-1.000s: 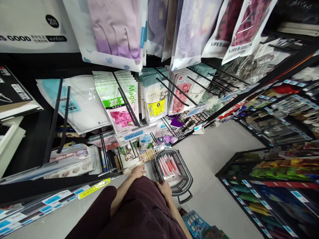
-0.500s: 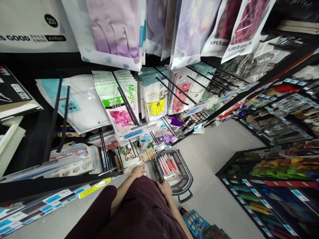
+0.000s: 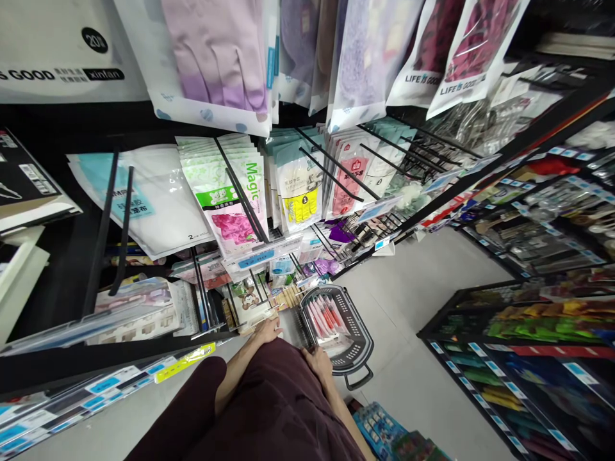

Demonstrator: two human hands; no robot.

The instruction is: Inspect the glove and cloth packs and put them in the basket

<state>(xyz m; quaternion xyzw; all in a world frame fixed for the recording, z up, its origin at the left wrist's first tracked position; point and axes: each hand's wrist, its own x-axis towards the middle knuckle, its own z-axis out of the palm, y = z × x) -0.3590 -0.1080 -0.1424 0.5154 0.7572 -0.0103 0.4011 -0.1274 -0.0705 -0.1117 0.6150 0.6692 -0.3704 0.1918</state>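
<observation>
A dark grey shopping basket (image 3: 361, 333) stands out in front of my body, with several flat packs in red and white wrapping (image 3: 327, 317) inside. My right hand (image 3: 318, 362) is at its near left corner, fingers bent over the rim; my sleeve and top hide part of the grip. To the left, my left hand (image 3: 268, 330) is low beside the bottom shelf, close to a pack with a monkey picture (image 3: 248, 299). Its fingers point right, loosely apart, with nothing seen in them.
Hooks on the left rack hold green Magic packs (image 3: 225, 192), glove packs with yellow fronts (image 3: 300, 192) and a large white pouch (image 3: 163, 205). Pale purple gloves (image 3: 221, 57) hang above. A dark shelf unit (image 3: 480, 358) stands right, across the grey floor (image 3: 398, 294).
The view has shifted very slightly, and the basket appears a touch farther right. Both hands stay where they were.
</observation>
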